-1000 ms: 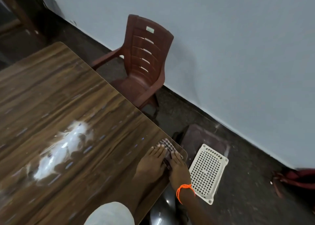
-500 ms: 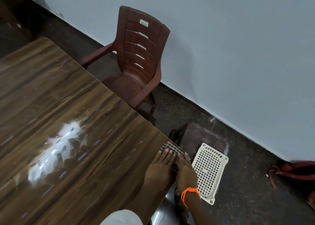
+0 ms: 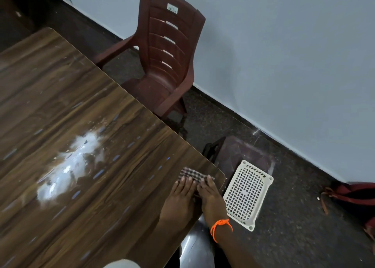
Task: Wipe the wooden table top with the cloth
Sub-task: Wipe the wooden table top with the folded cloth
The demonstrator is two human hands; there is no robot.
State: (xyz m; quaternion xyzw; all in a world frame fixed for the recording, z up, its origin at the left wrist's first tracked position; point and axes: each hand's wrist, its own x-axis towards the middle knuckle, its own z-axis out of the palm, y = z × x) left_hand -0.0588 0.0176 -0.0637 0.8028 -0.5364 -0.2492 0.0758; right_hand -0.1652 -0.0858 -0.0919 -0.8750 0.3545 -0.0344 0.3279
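Note:
A small checked cloth [image 3: 190, 173] lies folded at the near right corner of the glossy wooden table top [image 3: 85, 109]. My left hand [image 3: 180, 198] lies flat with its fingertips pressing on the cloth's near edge. My right hand [image 3: 212, 196], with an orange thread at the wrist, presses flat on the cloth's right side, right beside the left hand. Most of the cloth under the fingers is hidden. A bright glare patch [image 3: 69, 166] shines on the table top to the left of the hands.
A brown plastic chair [image 3: 168, 50] stands against the pale wall beyond the table's right edge. On the dark floor to the right lie a white perforated tray [image 3: 248, 194] and a dark bin or stool [image 3: 239, 152]. Reddish-brown footwear [image 3: 349, 194] sits at the far right.
Both hands stay pressed on the cloth at the table corner, which has shifted slightly toward the corner's edge. The camera view has drifted.

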